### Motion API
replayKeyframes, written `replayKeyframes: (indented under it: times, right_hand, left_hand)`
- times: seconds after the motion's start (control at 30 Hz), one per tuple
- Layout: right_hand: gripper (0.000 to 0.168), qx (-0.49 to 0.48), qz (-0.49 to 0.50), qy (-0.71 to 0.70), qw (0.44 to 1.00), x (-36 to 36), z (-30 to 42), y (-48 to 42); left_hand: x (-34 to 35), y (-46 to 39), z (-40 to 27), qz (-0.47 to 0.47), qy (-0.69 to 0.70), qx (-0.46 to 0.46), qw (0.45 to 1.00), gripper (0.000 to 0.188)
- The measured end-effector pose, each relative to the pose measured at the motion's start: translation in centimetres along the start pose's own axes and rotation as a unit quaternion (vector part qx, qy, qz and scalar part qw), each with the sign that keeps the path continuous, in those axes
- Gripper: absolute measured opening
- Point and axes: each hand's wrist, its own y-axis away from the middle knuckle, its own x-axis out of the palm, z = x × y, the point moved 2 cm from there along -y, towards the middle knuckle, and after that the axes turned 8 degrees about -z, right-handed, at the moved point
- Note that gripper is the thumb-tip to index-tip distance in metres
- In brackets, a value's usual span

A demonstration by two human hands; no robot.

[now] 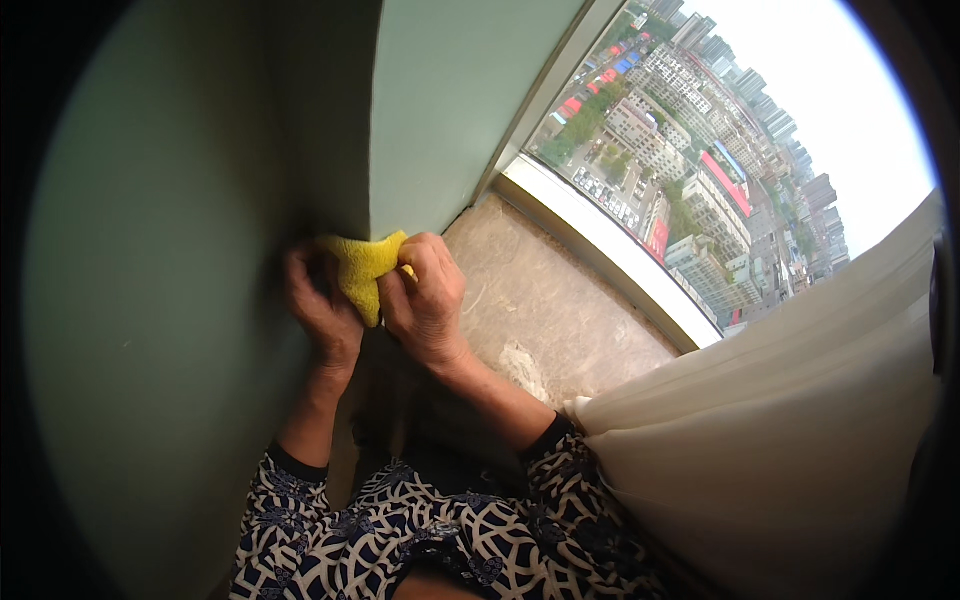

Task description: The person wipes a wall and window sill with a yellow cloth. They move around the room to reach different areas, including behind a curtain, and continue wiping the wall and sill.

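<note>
A yellow terry cleaning cloth is bunched between my two hands, close to the outer corner of a pale green wall. My left hand grips its left side, with the fingertips in shadow and partly hidden behind the cloth. On the other side, my right hand pinches the cloth between thumb and curled fingers. A lower fold of the cloth hangs between the hands.
Right of the wall corner lies a marble-look windowsill with a whitish worn patch. Beyond it, a white window frame borders a view over a city. A cream curtain hangs at the right, near my right forearm.
</note>
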Motion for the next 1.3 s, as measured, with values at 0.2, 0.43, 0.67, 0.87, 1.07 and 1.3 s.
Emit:
replayKeyframes:
  times: [0.2, 0.43, 0.67, 0.87, 1.07, 1.3]
  right_hand:
    - [0.022, -0.067, -0.092, -0.066, 0.991, -0.5, 2.9, -7.1]
    - [0.028, -0.147, -0.082, -0.013, 0.986, -0.3, 3.2, -5.5]
    - [0.018, -0.115, 0.011, 0.031, 0.993, -0.9, -0.3, -0.8]
    - [0.017, 0.026, 0.152, 0.094, 0.984, -0.7, -3.1, 4.7]
    - [0.016, 0.038, 0.191, 0.139, 0.971, -0.2, -4.3, 6.6]
    - [0.014, 0.072, 0.172, 0.121, 0.975, -0.3, -4.0, 6.5]
  left_hand:
    - [1.7, -6.0, -7.1, -0.024, 0.049, 0.104, 0.993, 0.023]
    - [0.4, -4.1, -4.9, -0.014, -0.02, 0.168, 0.985, 0.032]
    - [-2.1, 2.6, 2.2, 0.045, -0.125, 0.09, 0.987, 0.03]
    - [-3.3, 6.8, 6.7, 0.061, -0.205, 0.045, 0.976, 0.027]
    - [-4.0, 9.0, 9.9, 0.09, -0.21, -0.08, 0.97, 0.024]
    - [-3.4, 7.8, 9.4, 0.073, -0.149, -0.173, 0.971, 0.02]
